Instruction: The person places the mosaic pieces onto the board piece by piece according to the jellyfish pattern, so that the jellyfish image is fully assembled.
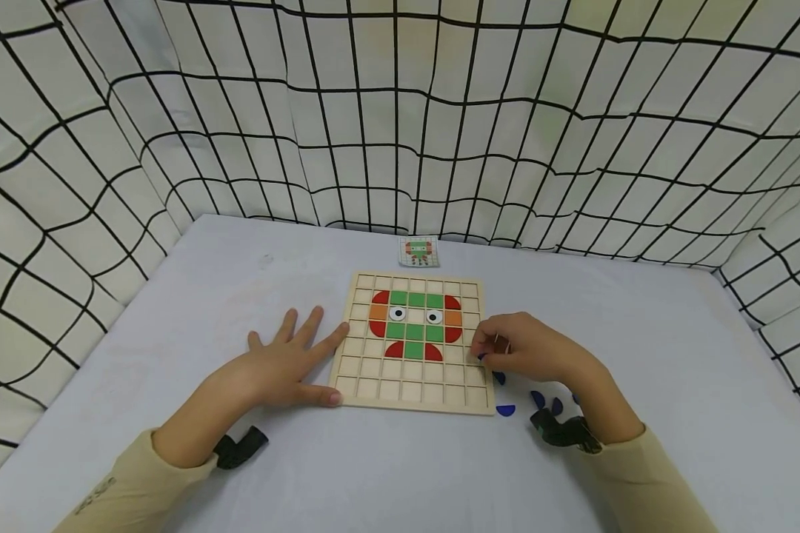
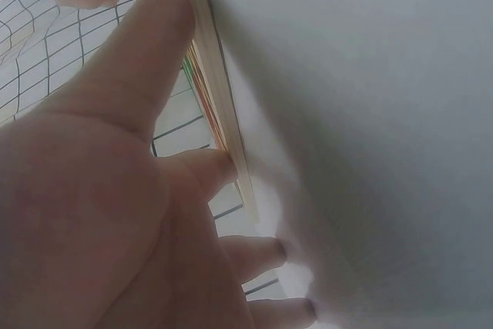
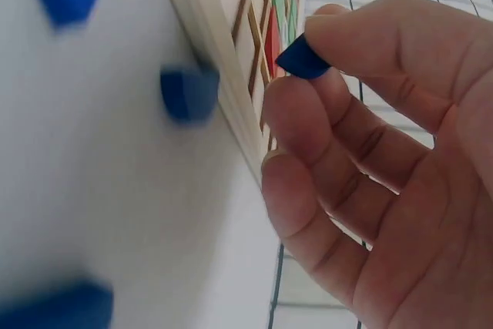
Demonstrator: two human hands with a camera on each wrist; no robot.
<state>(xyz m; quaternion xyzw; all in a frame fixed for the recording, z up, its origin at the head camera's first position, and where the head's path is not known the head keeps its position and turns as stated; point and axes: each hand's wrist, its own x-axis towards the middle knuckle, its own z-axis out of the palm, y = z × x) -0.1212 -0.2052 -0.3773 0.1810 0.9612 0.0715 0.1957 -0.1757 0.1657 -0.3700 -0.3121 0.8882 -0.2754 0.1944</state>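
A square wooden grid board point(image 1: 407, 394) lies on the table with green, red and orange tiles and two eye tiles point(image 1: 434, 317) set in its cells. My left hand point(image 1: 276, 370) is spread flat at the board's left side, thumb at the lower left corner and index fingertip on the left edge. Over the right edge, my right hand point(image 1: 533, 348) pinches a small blue piece point(image 3: 304, 58) between thumb and fingers. The piece has a curved side, and the fingers partly hide it. Several blue half-round pieces point(image 1: 505, 409) lie right of the board, below this hand.
Behind the board lies a small picture card point(image 1: 418, 252) with a similar coloured pattern. A black grid net point(image 1: 395, 148) over white cloth stands around the back and sides of the white table point(image 1: 240, 274). Each wrist bears a black device point(image 1: 563, 429).
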